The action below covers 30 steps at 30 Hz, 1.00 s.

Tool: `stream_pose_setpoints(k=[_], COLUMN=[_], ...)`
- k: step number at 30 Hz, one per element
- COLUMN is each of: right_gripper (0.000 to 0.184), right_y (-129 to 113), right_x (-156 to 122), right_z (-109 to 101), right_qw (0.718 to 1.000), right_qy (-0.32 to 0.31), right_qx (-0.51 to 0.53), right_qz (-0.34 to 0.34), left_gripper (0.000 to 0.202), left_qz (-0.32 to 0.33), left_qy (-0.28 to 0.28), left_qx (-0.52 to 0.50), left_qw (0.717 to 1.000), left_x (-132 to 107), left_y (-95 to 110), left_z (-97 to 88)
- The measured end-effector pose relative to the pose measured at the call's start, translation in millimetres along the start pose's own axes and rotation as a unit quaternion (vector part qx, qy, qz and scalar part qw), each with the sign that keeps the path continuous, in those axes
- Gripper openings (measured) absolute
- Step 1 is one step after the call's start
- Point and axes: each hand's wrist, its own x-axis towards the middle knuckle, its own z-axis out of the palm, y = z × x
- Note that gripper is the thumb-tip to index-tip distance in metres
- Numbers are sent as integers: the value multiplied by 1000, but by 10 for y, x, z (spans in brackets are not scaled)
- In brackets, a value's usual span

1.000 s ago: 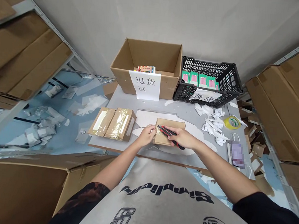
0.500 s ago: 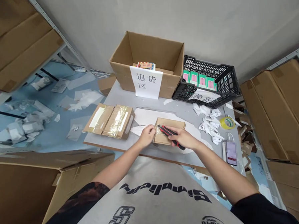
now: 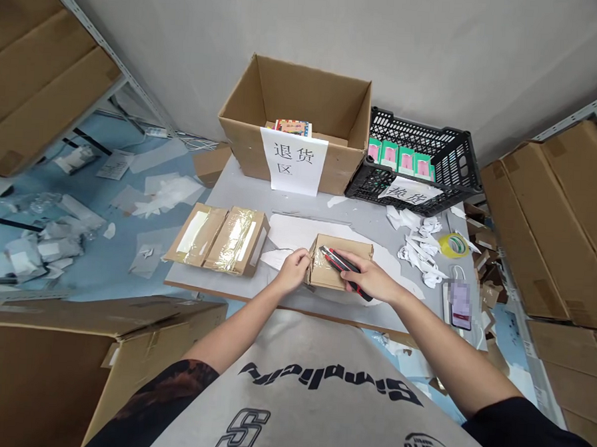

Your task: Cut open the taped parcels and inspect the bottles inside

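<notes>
A small cardboard box with clear tape on it lies on the table in front of me. My left hand pinches the left end of this box, its fingers closed at the edge. In my right hand is a red and black box cutter, its blade pointing left over the taped top. Whether the blade touches the tape I cannot tell. To the left, two taped cardboard boxes sit side by side. Torn white paper lies beneath and behind the small box.
Behind stands a large open cardboard box with a handwritten sign. Right of it, a black plastic crate holds green and pink packages. Crumpled paper, a tape roll and a phone lie at the right.
The box cutter and my right hand have shifted slightly right, the blade tip leaving the box's left edge. My left hand stays at the left end. The view has tilted a little.
</notes>
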Motion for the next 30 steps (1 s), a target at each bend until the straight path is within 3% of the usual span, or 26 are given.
stream_pose_setpoints(k=[4,9,12,14,16,18,20,22,24,26,28,30], right_gripper=[66,48,39,31,27,30,35,39,39,36,30,28], right_y=[106,235,363,502,681,875,1051,1182,1249,1249,1185,1068], right_x=[-11,-119,-166,-160,-127,-82,-38,0,39,98,200,348], right_z=[39,100,55,-42,-165,-264,-300,-268,-204,-157,-149,-168], right_qw=[995,985,952,902,847,820,822,838,855,871,887,898], right_qy=[25,74,215,339,436,474,453,403,362,332,298,258], right_qx=[88,144,202,245,282,310,341,367,372,363,353,352], right_qz=[-38,-58,-87,-109,-112,-85,-46,-15,-8,-20,-35,-45], left_gripper=[20,22,22,18,10,11,15,16,10,3,23,61], left_qz=[-4,45,112,161,210,244,245,238,249,235,177,86], left_qy=[-15,-59,-78,-105,-164,-254,-347,-404,-399,-343,-243,-136], left_qx=[-4,59,144,192,210,209,221,239,253,284,326,360], left_qw=[1000,995,980,962,941,912,878,850,846,864,896,919], left_x=[-8,68,210,302,340,302,208,101,18,-21,-11,48], left_y=[14,218,515,721,853,862,751,576,413,312,268,251], left_z=[-48,-168,-170,-68,118,324,452,425,249,24,-117,-90])
